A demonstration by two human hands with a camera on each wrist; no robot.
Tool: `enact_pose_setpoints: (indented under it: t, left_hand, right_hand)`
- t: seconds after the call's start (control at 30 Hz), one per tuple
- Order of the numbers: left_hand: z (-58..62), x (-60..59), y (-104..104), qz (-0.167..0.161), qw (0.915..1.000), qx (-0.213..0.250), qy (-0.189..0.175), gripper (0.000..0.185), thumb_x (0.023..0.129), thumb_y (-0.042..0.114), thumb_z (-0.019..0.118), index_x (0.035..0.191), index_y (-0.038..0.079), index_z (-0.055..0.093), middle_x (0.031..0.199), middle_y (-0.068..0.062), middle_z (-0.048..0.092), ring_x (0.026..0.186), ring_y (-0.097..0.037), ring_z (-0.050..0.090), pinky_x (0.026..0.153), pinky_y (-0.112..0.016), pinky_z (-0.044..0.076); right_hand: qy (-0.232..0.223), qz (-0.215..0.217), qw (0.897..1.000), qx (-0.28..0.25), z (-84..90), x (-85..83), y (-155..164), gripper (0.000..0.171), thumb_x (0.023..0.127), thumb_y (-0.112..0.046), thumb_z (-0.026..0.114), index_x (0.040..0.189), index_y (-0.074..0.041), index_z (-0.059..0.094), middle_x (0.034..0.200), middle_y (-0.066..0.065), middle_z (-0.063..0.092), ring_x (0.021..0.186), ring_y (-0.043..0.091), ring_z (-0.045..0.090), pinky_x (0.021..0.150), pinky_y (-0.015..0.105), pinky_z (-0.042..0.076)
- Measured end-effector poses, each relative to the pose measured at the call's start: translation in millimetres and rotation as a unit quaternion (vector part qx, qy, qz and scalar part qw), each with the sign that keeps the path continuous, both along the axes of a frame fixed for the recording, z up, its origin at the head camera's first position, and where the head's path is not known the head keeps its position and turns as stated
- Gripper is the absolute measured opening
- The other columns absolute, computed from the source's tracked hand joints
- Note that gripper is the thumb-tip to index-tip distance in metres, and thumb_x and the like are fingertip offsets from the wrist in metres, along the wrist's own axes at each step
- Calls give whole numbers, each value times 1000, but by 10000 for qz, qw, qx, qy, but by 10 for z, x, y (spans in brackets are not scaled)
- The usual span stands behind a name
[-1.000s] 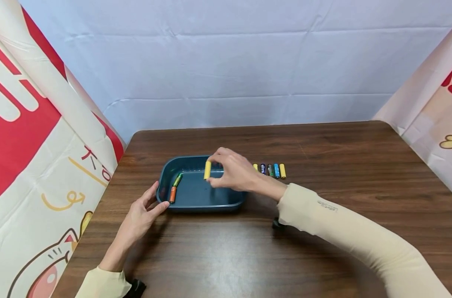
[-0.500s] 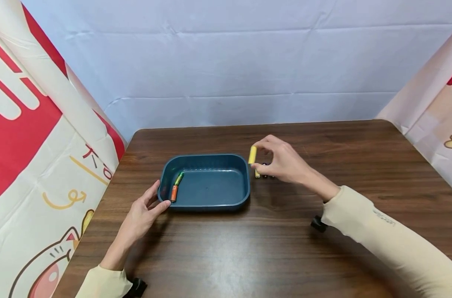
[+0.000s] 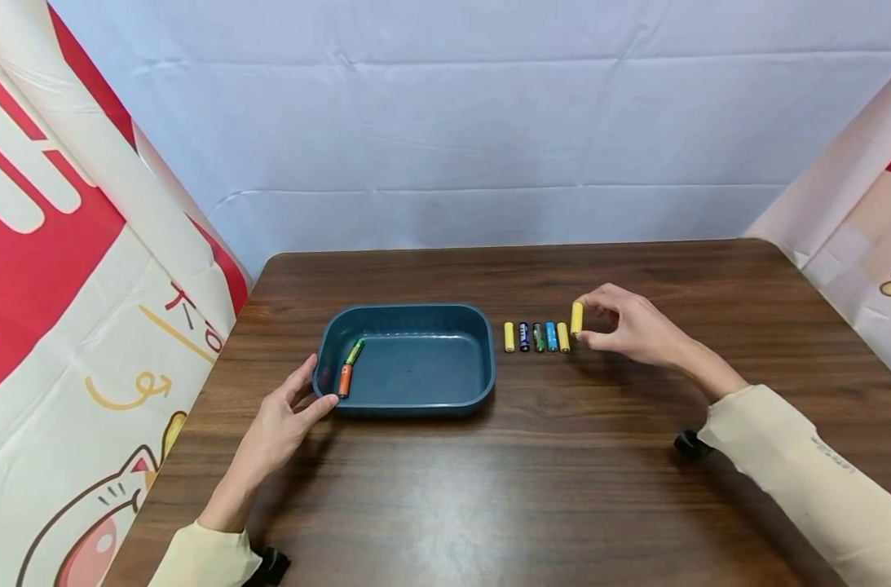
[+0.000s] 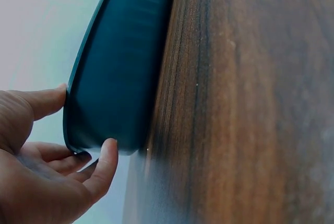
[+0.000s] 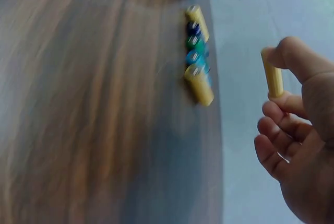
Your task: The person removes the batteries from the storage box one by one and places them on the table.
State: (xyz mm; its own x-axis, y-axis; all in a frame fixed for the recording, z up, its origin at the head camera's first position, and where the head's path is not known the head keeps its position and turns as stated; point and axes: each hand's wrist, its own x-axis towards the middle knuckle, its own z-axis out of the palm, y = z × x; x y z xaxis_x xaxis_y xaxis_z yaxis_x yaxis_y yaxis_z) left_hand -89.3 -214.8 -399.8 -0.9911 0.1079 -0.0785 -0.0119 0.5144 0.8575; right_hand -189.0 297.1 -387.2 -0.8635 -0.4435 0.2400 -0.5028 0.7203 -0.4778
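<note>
My right hand pinches a yellow battery end to end between thumb and fingertip, holding it raised just right of a row of batteries. In the right wrist view the battery stands nearly upright in the pinch. The row on the table has a yellow battery, a dark blue one, a dark green one, a light blue one and another yellow one. My left hand holds the near-left corner of a dark teal plastic tray, thumb and fingers around it.
Inside the tray, an orange battery and a green one lie end to end by the left wall. Everything stands on a brown wooden table. A white cloth hangs behind it, with printed cloth at the left.
My right hand has carried the yellow battery from over the tray rightward, past the row, to its right end. The left hand and the tray have stayed in place.
</note>
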Motion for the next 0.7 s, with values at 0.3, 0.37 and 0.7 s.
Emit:
enact_pose_setpoints:
  t: [0.3, 0.37, 0.7]
  left_hand:
    - [-9, -1, -4, 1, 10000, 49, -62, 80, 101, 21, 69, 165, 8, 22, 160, -26, 37, 140, -46, 45, 106, -50, 45]
    - [-9, -2, -5, -1, 10000, 33, -63, 81, 101, 23, 69, 165, 8, 22, 160, -26, 37, 140, -47, 45, 107, -50, 45]
    - [-9, 2, -13, -35, 10000, 13, 10, 81, 101, 25, 70, 164, 6, 22, 161, -27, 35, 141, -46, 44, 107, -49, 43]
  right_hand:
    - [-368, 168, 9989, 227, -224, -84, 180, 37, 91, -17, 79, 122, -2, 68, 106, 7, 61, 89, 21, 56, 73, 38, 50]
    - [-437, 215, 9985, 260, -246, -98, 194, 36, 91, -18, 79, 122, -2, 68, 104, 7, 61, 88, 20, 55, 71, 37, 48]
    - [-755, 234, 9960, 418, -327, -136, 229, 43, 94, -19, 76, 130, 2, 66, 109, 9, 60, 89, 19, 53, 72, 37, 47]
